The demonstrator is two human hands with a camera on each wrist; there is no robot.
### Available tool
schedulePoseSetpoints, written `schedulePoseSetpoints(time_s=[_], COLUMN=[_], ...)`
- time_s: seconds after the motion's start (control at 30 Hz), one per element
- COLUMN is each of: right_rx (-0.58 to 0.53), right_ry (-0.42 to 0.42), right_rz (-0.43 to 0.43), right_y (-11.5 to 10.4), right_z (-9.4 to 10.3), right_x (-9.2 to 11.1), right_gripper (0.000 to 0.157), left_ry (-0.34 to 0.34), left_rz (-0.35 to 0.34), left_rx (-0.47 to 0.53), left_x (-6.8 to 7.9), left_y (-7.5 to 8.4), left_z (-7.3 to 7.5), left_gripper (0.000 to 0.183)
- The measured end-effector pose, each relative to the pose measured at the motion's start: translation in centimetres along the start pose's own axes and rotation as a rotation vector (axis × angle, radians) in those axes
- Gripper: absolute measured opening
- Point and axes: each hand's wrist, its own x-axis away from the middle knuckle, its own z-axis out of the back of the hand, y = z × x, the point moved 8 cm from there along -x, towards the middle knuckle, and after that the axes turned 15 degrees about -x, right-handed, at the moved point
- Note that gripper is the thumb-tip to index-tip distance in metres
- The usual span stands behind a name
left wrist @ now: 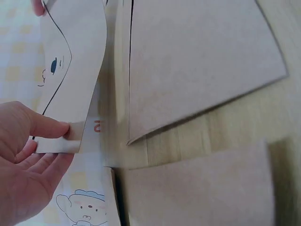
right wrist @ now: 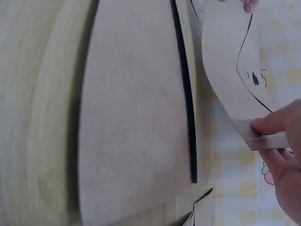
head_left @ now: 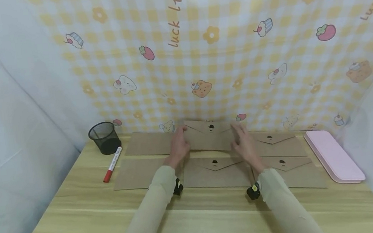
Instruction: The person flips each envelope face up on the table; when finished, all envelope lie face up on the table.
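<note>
Both hands hold one brown kraft-paper envelope by its two short ends, in the back middle of the table. A small hat-and-moustache print marks its pointed flap. My left hand pinches the left end, thumb on the near face, fingers behind, as the left wrist view shows of the envelope. At the other end, my right hand pinches it the same way; the paper bows slightly in the right wrist view. Just in front lies another printed envelope, flat on the table.
Two plain-faced brown envelopes lie at left, two printed ones at right. A black mesh pen cup and a red-and-white marker are at far left. A pink case lies far right. Behind hangs a checked cloth.
</note>
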Motion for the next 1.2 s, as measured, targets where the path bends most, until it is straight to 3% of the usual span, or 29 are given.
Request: schedulePoseSetpoints(time_s=[0.1, 0.2, 0.3, 0.4, 0.6, 0.83, 1.0, 1.1, 1.2], right_rx=[0.052, 0.066, 0.039, 0.027, 0.033, 0.116, 0.240, 0.307, 0.364], right_ry=[-0.026, -0.132, -0.243, -0.298, -0.304, -0.345, -0.355, -0.363, -0.386], right_rz=[-0.001, -0.056, -0.162, -0.239, -0.289, -0.388, -0.406, -0.376, -0.348], right_y=[0.0, 0.5, 1.2, 1.7, 1.7, 2.4, 2.7, 2.3, 1.9], right_z=[0.0, -0.6, -1.2, -1.5, -1.7, -2.5, -2.5, -2.4, -2.5], right_x=[0.1, 0.2, 0.5, 0.6, 0.9, 1.6, 1.7, 1.5, 1.3], right_gripper=[0.060, 0.061, 0.072, 0.080, 0.068, 0.047, 0.032, 0.023, 0.017], left_ry=[-0.001, -0.032, -0.114, -0.200, -0.301, -0.372, -0.368, -0.366, -0.365], left_rz=[-0.008, -0.006, 0.003, 0.011, 0.018, -0.037, -0.117, -0.130, -0.120], left_rx=[-0.018, -0.079, -0.134, -0.180, -0.298, -0.457, -0.593, -0.612, -0.570], left_x=[0.0, -0.1, 0.0, 0.2, 0.3, 0.2, 0.2, 0.3, 0.5], left_y=[-0.1, -0.2, -0.4, -0.6, -1.1, -1.1, -0.5, -0.3, -0.4], left_z=[-0.1, -0.5, -1.4, -2.1, -2.7, -2.9, -3.4, -3.4, -3.2], left_gripper=[0.053, 0.051, 0.055, 0.063, 0.071, 0.058, 0.036, 0.027, 0.030])
